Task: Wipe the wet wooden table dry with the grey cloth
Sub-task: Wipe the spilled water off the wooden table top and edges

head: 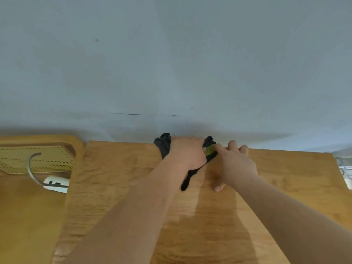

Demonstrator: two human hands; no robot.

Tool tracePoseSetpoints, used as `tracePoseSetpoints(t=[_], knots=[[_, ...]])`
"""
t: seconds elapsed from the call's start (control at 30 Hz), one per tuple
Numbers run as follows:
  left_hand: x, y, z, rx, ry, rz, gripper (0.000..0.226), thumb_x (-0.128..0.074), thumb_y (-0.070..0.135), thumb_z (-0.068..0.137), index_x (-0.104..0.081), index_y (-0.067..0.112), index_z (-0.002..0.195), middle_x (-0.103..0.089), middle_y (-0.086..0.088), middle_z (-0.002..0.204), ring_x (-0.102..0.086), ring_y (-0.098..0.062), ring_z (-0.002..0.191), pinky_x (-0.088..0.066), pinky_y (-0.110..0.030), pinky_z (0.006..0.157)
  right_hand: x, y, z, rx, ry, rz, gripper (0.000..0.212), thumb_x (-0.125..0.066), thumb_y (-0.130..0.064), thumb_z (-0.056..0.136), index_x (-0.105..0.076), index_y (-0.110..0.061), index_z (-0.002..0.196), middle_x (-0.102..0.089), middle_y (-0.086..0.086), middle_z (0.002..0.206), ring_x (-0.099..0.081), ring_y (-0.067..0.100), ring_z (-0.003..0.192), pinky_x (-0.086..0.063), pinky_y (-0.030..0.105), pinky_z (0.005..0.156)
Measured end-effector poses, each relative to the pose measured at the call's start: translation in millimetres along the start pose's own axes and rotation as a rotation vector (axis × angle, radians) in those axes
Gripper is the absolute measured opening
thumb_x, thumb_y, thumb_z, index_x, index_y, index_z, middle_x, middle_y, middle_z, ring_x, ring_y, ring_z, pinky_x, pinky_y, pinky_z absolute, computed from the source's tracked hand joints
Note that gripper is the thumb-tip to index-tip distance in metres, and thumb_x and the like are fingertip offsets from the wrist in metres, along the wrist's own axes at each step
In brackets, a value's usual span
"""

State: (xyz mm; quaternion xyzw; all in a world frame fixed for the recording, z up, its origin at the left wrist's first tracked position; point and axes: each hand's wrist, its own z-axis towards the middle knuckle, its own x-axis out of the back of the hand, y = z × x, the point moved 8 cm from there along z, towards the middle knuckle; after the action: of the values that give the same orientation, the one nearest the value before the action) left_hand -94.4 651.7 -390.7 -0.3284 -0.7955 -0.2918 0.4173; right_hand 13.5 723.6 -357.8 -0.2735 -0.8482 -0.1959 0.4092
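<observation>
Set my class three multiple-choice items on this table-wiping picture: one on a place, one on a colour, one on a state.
1. Where on the wooden table is the grey cloth?
A) at the far edge, by the wall
B) at the near edge
C) on the near left corner

2. What colour is the small patch showing on the cloth?
A) red
B) green
C) white

3. How does the cloth lie?
A) spread flat
B) bunched under the left hand
C) folded in a neat square

Answers:
1 A, it sits where table meets wall.
2 B, green shows beside the knuckles.
3 B, dark folds stick out either side of that hand.
</observation>
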Motion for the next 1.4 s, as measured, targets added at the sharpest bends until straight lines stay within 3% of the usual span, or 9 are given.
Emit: tracePoseSetpoints(t=[0.1, 0.23, 0.37, 0.5, 0.7, 0.83, 1.07, 1.23, 1.4], knots=[[-2, 17, 5, -0.066, 0.027, 0.035, 0.038, -0.040, 0.038, 0.102, -0.048, 0.023, 0.137, -0.058, -0.004, 0.127, -0.055, -0.030, 0.113, -0.040, -0.048, 0.096, 1, -1, 1, -0.019, -0.001, -0.025, 0.120, -0.101, -0.045, 0.043, -0.031, -0.034, 0.140, -0.033, 0.001, 0.130, -0.031, 0.032, 0.128, -0.046, 0.038, 0.060], [5, -28, -14, -0.151, 0.022, -0.070, 0.040, -0.031, 0.048, 0.106, -0.049, 0.029, 0.137, -0.062, 0.000, 0.118, -0.058, -0.022, 0.103, -0.049, -0.042, 0.087, 2, 0, -1, 0.016, -0.005, -0.003, 0.120, -0.100, -0.043, 0.049, -0.029, -0.035, 0.145, -0.032, 0.003, 0.136, -0.029, 0.034, 0.132, -0.047, 0.039, 0.063], [7, -91, -30, -0.012, -0.022, -0.061, 0.035, -0.031, 0.052, 0.106, -0.054, 0.029, 0.118, -0.061, 0.005, 0.099, -0.058, -0.017, 0.089, -0.051, -0.041, 0.084, 2, 1, -1, 0.029, 0.014, 0.025, 0.120, -0.100, -0.040, 0.050, -0.030, -0.036, 0.147, -0.031, 0.002, 0.136, -0.029, 0.033, 0.132, -0.044, 0.038, 0.059], [2, -98, -31, 0.118, 0.026, -0.032, 0.036, -0.029, 0.049, 0.106, -0.056, 0.028, 0.116, -0.059, 0.005, 0.098, -0.057, -0.020, 0.093, -0.046, -0.041, 0.088, -2, 9, -8, 0.080, 0.115, 0.140, 0.110, -0.100, -0.039, 0.052, -0.035, -0.030, 0.141, -0.030, 0.001, 0.136, -0.033, 0.028, 0.128, -0.043, 0.034, 0.055], [-1, -23, -18, 0.169, 0.071, -0.010, 0.041, -0.027, 0.045, 0.106, -0.052, 0.028, 0.133, -0.060, -0.002, 0.128, -0.054, -0.029, 0.117, -0.037, -0.047, 0.103, -13, 55, -29, 0.323, 0.164, 0.455, 0.074, -0.078, -0.048, 0.082, -0.043, -0.029, 0.145, -0.032, -0.007, 0.145, -0.043, 0.019, 0.132, -0.054, 0.041, 0.096], [-5, 79, 11, 0.115, 0.071, -0.018, 0.047, -0.025, 0.044, 0.106, -0.045, 0.029, 0.145, -0.056, -0.003, 0.141, -0.051, -0.031, 0.127, -0.032, -0.049, 0.108, 6, 148, -25, 0.278, 0.209, 0.419, 0.052, -0.062, -0.037, 0.095, -0.047, -0.028, 0.144, -0.040, -0.008, 0.142, -0.053, 0.020, 0.122, -0.053, 0.036, 0.083], [-15, 250, 67, -0.022, 0.033, 0.082, 0.053, -0.022, 0.042, 0.106, -0.026, 0.025, 0.156, -0.046, -0.005, 0.151, -0.044, -0.033, 0.133, -0.029, -0.056, 0.111, -23, 313, -12, -0.023, 0.057, 0.093, 0.079, -0.080, -0.049, 0.080, -0.040, -0.031, 0.146, -0.036, 0.005, 0.147, -0.037, 0.030, 0.137, -0.053, 0.046, 0.086], [-6, 226, 56, -0.116, 0.015, 0.029, 0.058, -0.026, 0.051, 0.107, -0.018, 0.030, 0.161, -0.039, 0.000, 0.160, -0.042, -0.027, 0.140, -0.033, -0.046, 0.115, -31, 328, -8, 0.039, 0.099, 0.173, 0.071, -0.080, -0.051, 0.080, -0.048, -0.030, 0.141, -0.042, 0.002, 0.140, -0.036, 0.030, 0.134, -0.052, 0.044, 0.086], [-2, 164, 45, 0.098, 0.016, 0.045, 0.053, -0.023, 0.052, 0.107, -0.037, 0.028, 0.152, -0.054, -0.004, 0.145, -0.052, -0.028, 0.127, -0.040, -0.042, 0.104, -32, 330, -4, 0.032, 0.131, 0.174, 0.075, -0.081, -0.053, 0.078, -0.048, -0.030, 0.141, -0.044, 0.004, 0.131, -0.039, 0.028, 0.127, -0.040, 0.034, 0.070]])
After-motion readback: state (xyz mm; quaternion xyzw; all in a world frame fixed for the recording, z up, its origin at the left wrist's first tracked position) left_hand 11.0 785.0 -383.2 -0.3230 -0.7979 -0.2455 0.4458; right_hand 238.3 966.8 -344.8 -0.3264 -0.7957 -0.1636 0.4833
